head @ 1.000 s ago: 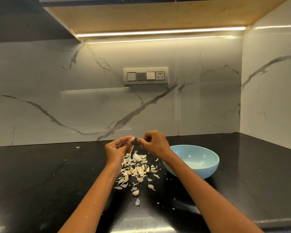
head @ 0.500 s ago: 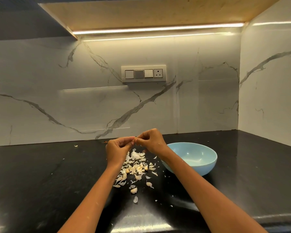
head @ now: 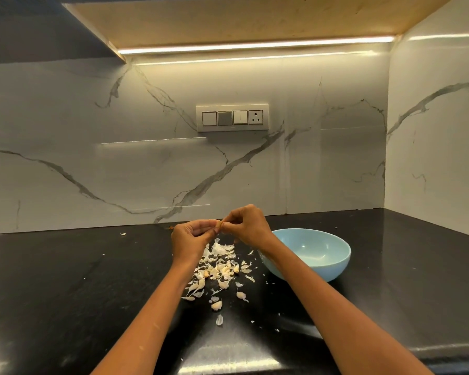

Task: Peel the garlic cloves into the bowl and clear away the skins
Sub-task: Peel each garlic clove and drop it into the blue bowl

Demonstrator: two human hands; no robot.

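Here, my left hand and my right hand meet above the desk, fingertips together, both pinching one garlic clove between them. The clove is small and mostly hidden by my fingers, so I cannot tell how much skin is on it. Just below my grip, a scatter of skins and a few loose cloves lies on the dark desk, trailing toward the near edge. The pale blue bowl sits just right of the scatter, partly behind my right wrist, and what I can see of its inside looks bare. One stray flake lies far to the left, near the marble wall. A switch panel is set in that wall.
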